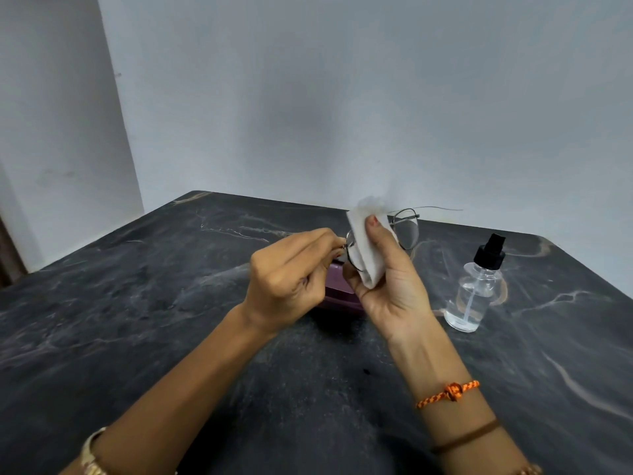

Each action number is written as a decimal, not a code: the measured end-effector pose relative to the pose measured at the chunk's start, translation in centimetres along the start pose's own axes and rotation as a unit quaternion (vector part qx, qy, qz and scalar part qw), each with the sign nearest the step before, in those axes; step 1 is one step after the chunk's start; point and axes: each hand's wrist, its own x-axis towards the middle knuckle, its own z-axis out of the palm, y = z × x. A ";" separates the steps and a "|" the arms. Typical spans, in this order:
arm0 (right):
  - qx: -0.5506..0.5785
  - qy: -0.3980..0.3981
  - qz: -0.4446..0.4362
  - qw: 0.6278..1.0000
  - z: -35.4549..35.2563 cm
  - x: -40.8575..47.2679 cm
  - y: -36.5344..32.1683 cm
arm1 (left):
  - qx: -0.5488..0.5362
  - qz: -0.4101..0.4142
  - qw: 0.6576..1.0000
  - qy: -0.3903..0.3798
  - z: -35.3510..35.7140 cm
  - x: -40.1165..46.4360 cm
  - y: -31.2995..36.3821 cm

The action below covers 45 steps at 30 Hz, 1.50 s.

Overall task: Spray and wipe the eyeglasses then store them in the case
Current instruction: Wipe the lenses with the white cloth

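I see left hand (287,269) fingers pinching eyeglasses (406,228) at hinge, above table (137,303). Right hand (390,279) clamps white cloth (359,245) over one lens, hiding it. Case (337,293) mostly hidden behind hands. Spray bottle (474,293) stands right.

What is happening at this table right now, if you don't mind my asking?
A person is cleaning eyeglasses held above a dark marble table. The left hand pinches the frame at one end, while the right hand presses a white cloth around one lens. A clear spray bottle stands upright to the right, untouched. The purple case lies on the table, mostly hidden behind the hands.
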 end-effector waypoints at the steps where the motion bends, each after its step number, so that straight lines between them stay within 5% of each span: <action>1: -0.007 -0.009 -0.001 1.000 0.0 -0.1 0.0 | -0.001 0.002 1.000 -0.001 0.0 0.0 0.0; 11: -0.095 -0.090 0.010 0.991 -0.3 -0.2 -1.0 | 0.013 -0.010 1.000 0.000 -0.4 0.4 -0.5; 21: -0.023 0.026 -0.009 0.999 -0.2 0.4 -0.2 | -0.005 -0.012 1.000 -0.002 0.1 0.0 0.0; 35: -0.113 -0.103 0.009 0.988 -0.8 0.2 -0.9 | 0.014 -0.019 1.000 -0.016 -0.4 0.4 -0.4; 45: -0.003 0.006 0.023 1.000 -0.6 0.4 -0.3 | 0.006 -0.020 0.999 -0.028 -0.4 0.2 -0.4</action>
